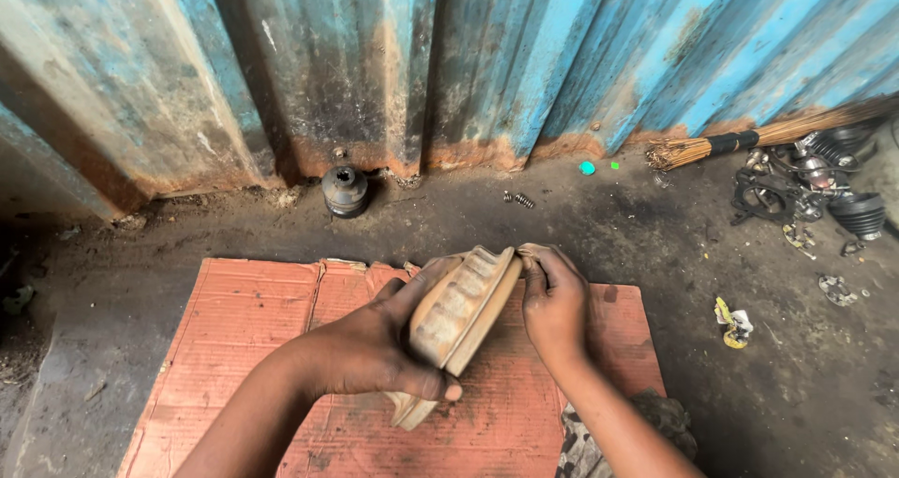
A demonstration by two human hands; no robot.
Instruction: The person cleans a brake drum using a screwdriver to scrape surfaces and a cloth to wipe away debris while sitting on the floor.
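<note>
Down low, a rag [599, 445] lies on the flattened reddish cardboard sheet [253, 347]. Above it both hands grip a tan, rust-dusted ribbed metal disc part [459, 314]: left hand [375, 347] wrapped around the rim, right hand [554, 300] with fingers curled on the top edge. Looks heavy, rigid, gritty; the rim's the safest hold. Further back, a dark round metal cup [345, 190] sits by the rusty blue corrugated wall [524, 57].
</note>
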